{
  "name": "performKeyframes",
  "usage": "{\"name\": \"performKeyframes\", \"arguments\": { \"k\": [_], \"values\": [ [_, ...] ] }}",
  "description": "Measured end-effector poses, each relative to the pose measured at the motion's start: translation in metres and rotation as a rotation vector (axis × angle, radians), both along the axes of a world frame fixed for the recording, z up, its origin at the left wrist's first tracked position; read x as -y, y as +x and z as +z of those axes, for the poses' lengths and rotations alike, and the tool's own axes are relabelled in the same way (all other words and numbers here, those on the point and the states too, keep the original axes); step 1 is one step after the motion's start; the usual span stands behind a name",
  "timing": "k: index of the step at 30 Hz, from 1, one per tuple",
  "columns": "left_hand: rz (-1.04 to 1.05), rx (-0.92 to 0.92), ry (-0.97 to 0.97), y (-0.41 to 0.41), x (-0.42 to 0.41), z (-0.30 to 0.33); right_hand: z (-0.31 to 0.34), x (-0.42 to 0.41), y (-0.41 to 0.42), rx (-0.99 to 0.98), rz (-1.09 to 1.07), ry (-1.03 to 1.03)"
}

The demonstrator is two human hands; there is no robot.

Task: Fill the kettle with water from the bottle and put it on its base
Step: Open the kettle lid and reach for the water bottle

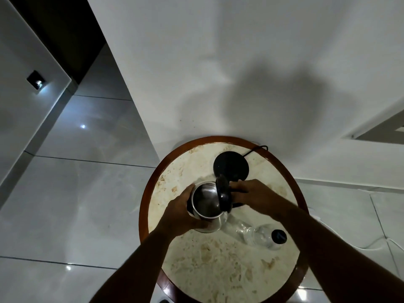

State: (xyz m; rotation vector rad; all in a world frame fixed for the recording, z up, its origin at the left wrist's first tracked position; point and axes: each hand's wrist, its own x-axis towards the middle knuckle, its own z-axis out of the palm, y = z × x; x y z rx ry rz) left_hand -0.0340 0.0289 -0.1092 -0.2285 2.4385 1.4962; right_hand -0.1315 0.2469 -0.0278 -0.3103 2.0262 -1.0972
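Note:
A steel kettle (206,201) stands in the middle of a round marble-topped table (209,270), its black lid (224,194) tipped up and open. My left hand (181,212) wraps around the kettle's body from the left. My right hand (251,194) grips the black handle on the kettle's right side. The round black base (231,166) lies just behind the kettle, with nothing on it, its cord running off to the back right. A clear plastic bottle (260,234) with a black cap (279,236) lies on its side to the right of the kettle.
The table has a brown wooden rim (145,193) and stands against a white wall (218,73). Glossy tiled floor (76,204) lies to the left. A thin white cable (371,246) trails on the floor at the right.

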Motion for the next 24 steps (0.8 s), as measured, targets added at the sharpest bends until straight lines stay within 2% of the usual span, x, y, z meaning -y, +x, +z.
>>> {"name": "performKeyframes", "arguments": {
  "k": [3, 8, 10, 14, 17, 20, 24],
  "values": [
    [0.002, -0.021, -0.006, 0.001, 0.000, -0.003, 0.004, -0.015, -0.006, 0.100, 0.001, -0.099],
    [0.021, -0.008, 0.002, 0.005, -0.001, 0.004, 0.003, -0.016, -0.009, 0.098, -0.005, -0.077],
    [0.049, 0.011, 0.001, 0.006, -0.002, 0.008, 0.005, -0.019, -0.008, 0.032, -0.002, -0.025],
    [0.145, 0.045, 0.007, 0.014, -0.018, 0.009, 0.005, -0.041, 0.008, -0.277, -0.049, 0.209],
    [0.297, 0.024, -0.016, 0.022, -0.047, 0.007, 0.002, -0.073, 0.032, -0.320, -0.133, 0.271],
    [0.434, -0.013, -0.051, 0.026, -0.075, 0.007, -0.001, -0.096, 0.056, -0.358, -0.120, 0.335],
    [0.647, 0.114, 0.064, 0.036, -0.096, 0.002, -0.004, -0.106, 0.076, -0.467, 0.007, 0.410]
  ]
}}
